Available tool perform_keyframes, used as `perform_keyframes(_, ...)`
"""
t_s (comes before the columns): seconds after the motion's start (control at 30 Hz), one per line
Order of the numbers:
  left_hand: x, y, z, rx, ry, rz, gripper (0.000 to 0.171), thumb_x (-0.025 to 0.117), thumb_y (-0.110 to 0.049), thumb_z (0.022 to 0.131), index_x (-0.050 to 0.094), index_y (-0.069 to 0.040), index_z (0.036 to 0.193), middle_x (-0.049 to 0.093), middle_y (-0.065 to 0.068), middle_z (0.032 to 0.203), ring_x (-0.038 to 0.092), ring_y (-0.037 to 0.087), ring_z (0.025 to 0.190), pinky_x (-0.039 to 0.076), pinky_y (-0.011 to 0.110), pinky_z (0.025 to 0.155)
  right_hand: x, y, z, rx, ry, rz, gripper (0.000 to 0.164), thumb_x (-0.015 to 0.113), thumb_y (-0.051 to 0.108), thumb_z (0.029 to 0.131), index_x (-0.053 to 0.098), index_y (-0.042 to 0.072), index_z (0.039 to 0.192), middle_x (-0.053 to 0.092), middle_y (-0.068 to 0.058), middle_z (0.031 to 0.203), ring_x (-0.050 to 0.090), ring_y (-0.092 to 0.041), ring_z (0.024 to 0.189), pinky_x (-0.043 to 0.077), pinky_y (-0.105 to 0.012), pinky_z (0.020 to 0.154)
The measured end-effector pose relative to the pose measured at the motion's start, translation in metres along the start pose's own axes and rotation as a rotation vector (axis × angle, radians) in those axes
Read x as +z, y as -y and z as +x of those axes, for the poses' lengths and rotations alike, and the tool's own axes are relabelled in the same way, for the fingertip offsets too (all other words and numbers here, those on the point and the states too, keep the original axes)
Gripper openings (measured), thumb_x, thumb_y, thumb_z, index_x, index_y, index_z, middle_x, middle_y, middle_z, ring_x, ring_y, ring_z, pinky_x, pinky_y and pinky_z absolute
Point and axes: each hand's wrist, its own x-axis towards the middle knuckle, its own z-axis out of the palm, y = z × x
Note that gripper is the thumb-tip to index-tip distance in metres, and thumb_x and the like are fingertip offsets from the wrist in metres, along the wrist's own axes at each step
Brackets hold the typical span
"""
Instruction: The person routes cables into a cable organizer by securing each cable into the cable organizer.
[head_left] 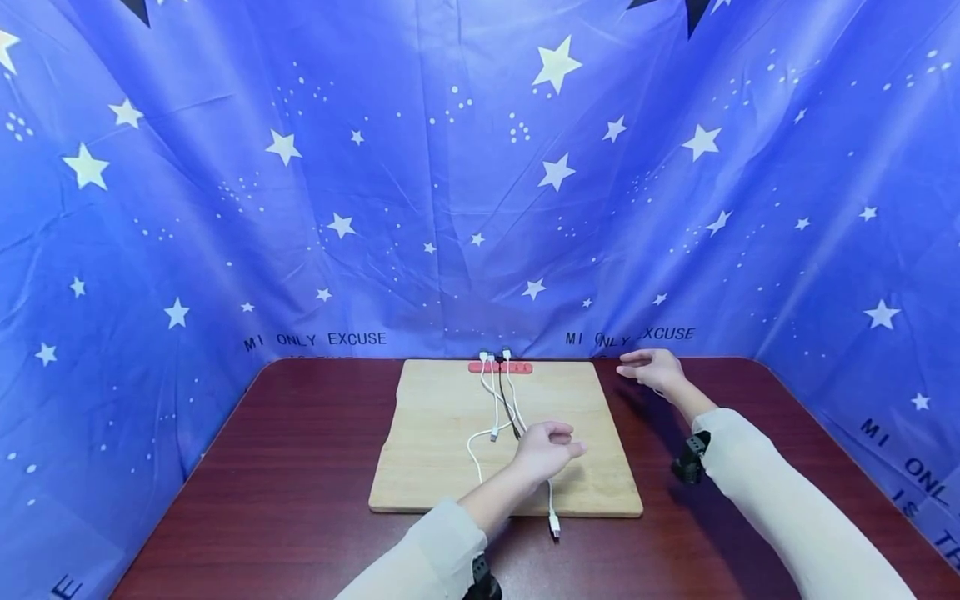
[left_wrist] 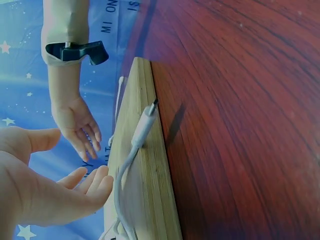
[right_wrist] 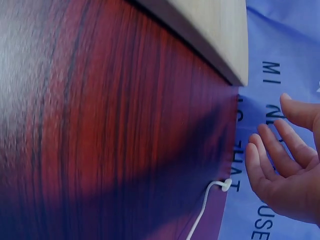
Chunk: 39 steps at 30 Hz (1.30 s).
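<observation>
My left hand (head_left: 546,454) hovers over the right half of a wooden board (head_left: 427,475), fingers loosely bent and nothing between them. In the left wrist view a white cable's plug (left_wrist: 144,125), with a metal tip, sticks out past the board's edge, apart from the fingers. Several cables, white ones and a black one, run from a red strip (head_left: 476,367) at the board's far edge. Beyond the board's right side, my right hand (head_left: 654,371) is held in the air above the table, fingers relaxed and empty. A thin white cable (right_wrist: 202,212) lies below it in the right wrist view.
The board lies on a dark red wood-grain table (head_left: 285,467). A blue star-printed curtain (head_left: 420,208) hangs behind and along both sides. One white cable plug (head_left: 554,527) hangs over the board's near edge. Black wrist cameras sit on both sleeves.
</observation>
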Motion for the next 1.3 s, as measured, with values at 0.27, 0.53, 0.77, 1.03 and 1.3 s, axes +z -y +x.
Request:
perform_keyframes(0.27,0.006,-0.002,0.000,-0.006,0.001,-0.063,0.034,0.073,-0.013,0.084,0.067,0.001,0.114,0.074,0.014,0.108,0.070,0.018,0.100,0.058,0.027,0.087,-0.003,-0.003,0.002,0.051,-0.011,-0.021,0.047,0.069,0.027,0.091,0.061,-0.001,0.128,0.071,-0.020,0.117,0.066,-0.036,0.104,0.056,-0.034,0.081)
perform_keyframes(0.53,0.008,-0.001,-0.003,-0.024,0.025,-0.086,0.034,0.075,-0.010,0.082,0.067,0.000,0.113,0.074,0.014,0.108,0.070,0.016,0.099,0.058,0.025,0.088,-0.001,-0.011,0.007,0.035,-0.043,-0.077,0.045,0.068,0.029,0.091,0.064,-0.001,0.125,0.071,-0.020,0.116,0.066,-0.032,0.099,0.055,-0.032,0.076)
perform_keyframes(0.77,0.007,-0.003,-0.002,-0.032,0.032,-0.088,0.034,0.075,-0.011,0.082,0.067,-0.001,0.114,0.074,0.012,0.108,0.069,0.016,0.098,0.058,0.027,0.089,-0.005,-0.014,0.007,0.062,-0.131,-0.161,0.042,0.065,0.032,0.092,0.067,0.000,0.120,0.065,-0.023,0.126,0.054,-0.042,0.122,0.044,-0.052,0.106)
perform_keyframes(1.03,0.006,-0.005,0.006,-0.055,0.046,-0.085,0.035,0.076,-0.012,0.082,0.067,-0.002,0.114,0.074,0.010,0.107,0.068,0.012,0.087,0.058,0.025,0.082,-0.006,-0.016,0.014,0.124,-0.204,-0.195,0.042,0.062,0.034,0.093,0.068,0.002,0.118,0.063,-0.023,0.129,0.050,-0.044,0.125,0.041,-0.052,0.108)
perform_keyframes(1.3,0.006,-0.007,0.011,-0.063,0.054,-0.097,0.034,0.076,-0.011,0.082,0.068,-0.002,0.114,0.074,0.008,0.105,0.066,0.009,0.077,0.056,0.020,0.068,-0.005,-0.024,0.022,0.136,-0.189,-0.207,0.045,0.061,0.032,0.094,0.064,-0.003,0.121,0.062,-0.026,0.129,0.049,-0.046,0.124,0.043,-0.053,0.107)
